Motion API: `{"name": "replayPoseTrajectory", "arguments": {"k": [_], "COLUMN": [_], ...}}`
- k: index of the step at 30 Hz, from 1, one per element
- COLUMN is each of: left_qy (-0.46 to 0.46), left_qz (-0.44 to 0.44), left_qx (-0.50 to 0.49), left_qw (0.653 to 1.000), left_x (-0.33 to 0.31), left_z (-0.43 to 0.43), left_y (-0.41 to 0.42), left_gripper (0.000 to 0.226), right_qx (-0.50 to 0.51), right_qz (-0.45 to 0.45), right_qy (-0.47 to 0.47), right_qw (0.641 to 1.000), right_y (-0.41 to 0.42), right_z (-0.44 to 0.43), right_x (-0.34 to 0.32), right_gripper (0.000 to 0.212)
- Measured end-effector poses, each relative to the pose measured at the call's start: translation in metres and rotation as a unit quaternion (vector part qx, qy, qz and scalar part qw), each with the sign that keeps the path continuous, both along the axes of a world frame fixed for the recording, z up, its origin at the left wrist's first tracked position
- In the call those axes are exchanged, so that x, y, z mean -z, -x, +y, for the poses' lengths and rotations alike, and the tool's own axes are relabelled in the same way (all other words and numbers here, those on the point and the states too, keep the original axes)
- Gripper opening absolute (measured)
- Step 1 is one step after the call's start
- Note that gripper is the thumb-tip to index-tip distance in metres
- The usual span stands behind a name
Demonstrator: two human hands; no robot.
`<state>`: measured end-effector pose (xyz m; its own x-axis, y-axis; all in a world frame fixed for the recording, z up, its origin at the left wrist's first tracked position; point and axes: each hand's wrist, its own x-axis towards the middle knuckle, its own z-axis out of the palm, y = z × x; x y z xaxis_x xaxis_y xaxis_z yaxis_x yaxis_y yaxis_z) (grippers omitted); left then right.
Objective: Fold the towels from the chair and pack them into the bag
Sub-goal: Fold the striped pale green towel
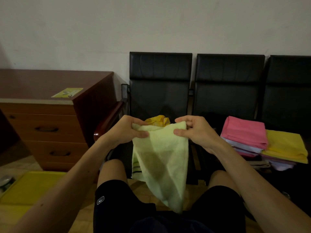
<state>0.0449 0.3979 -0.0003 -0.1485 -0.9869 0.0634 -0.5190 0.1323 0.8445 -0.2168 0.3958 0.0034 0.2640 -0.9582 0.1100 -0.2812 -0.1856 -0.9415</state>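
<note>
**Black chairs (228, 84) along a white wall (151, 22), a pale green towel (161, 158) held up in both hands**

White plaster fills the top of the view from ten to two o'clock. Below it, three padded black seats stand side by side, running from twelve o'clock off to three. At nine o'clock stands a wooden desk (50, 81) with drawers down its front and a yellow sticker (67, 92) near the corner of its top. At eight o'clock a flat yellow object (32, 187) lies on the tiled floor (15, 165); what it is cannot be told.

The person sits facing the chairs, knees bare below black shorts (117, 207) at six o'clock. The left hand (127, 132) pinches the pale green towel's top edge at one corner, thumb in front and fingers curled behind. The right hand (193, 132) grasps the other corner the same way. The towel hangs in the air at the centre between the two hands, its top edge slack and its lower end dropping between the knees. Dark stripes show on its lower left edge.

Just behind the towel, at twelve o'clock, a crumpled yellow cloth (158, 121) lies on the first seat. At three o'clock, on the next seats, sits a stack of folded towels (249, 148) topped by a pink towel (244, 132), with a folded yellow towel (286, 145) touching it on its right side.
</note>
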Motion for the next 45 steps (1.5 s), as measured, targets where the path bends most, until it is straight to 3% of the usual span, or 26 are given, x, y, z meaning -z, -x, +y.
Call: {"name": "replayPoseTrajectory", "arguments": {"k": [2, 6, 16, 31, 37, 41, 43, 45], "left_qy": [0.016, 0.038, 0.093, 0.172, 0.197, 0.238, 0.258, 0.242], "left_qz": [-0.034, -0.094, -0.154, -0.186, -0.191, -0.229, -0.219, -0.162], "left_qx": [0.001, 0.009, -0.012, -0.080, -0.105, -0.149, -0.156, -0.125], "left_qw": [0.999, 0.995, 0.984, 0.964, 0.956, 0.932, 0.928, 0.948], "left_x": [0.002, 0.004, 0.009, 0.008, 0.015, 0.025, 0.033, 0.042], "left_z": [-0.001, -0.004, -0.004, 0.013, 0.013, 0.016, 0.018, 0.020], "left_y": [-0.002, -0.005, 0.000, 0.017, 0.019, 0.017, 0.018, 0.015], "left_gripper": [0.033, 0.023, 0.011, 0.018, 0.019, 0.024, 0.023, 0.017], "right_qx": [-0.005, 0.009, 0.071, 0.132, 0.130, 0.118, 0.097, 0.059], "right_qz": [0.030, 0.054, 0.130, 0.256, 0.264, 0.291, 0.270, 0.208], "right_qy": [0.013, 0.057, 0.151, 0.186, 0.179, 0.193, 0.182, 0.127], "right_qw": [0.999, 0.997, 0.977, 0.939, 0.939, 0.930, 0.941, 0.968], "right_y": [0.001, 0.003, 0.008, 0.015, 0.017, 0.018, 0.021, 0.026], "right_z": [0.000, 0.000, 0.000, -0.002, -0.001, -0.001, -0.002, -0.003], "right_x": [0.002, 0.005, 0.010, 0.019, 0.021, 0.025, 0.028, 0.031], "right_gripper": [0.049, 0.052, 0.029, 0.017, 0.017, 0.014, 0.011, 0.007]}}
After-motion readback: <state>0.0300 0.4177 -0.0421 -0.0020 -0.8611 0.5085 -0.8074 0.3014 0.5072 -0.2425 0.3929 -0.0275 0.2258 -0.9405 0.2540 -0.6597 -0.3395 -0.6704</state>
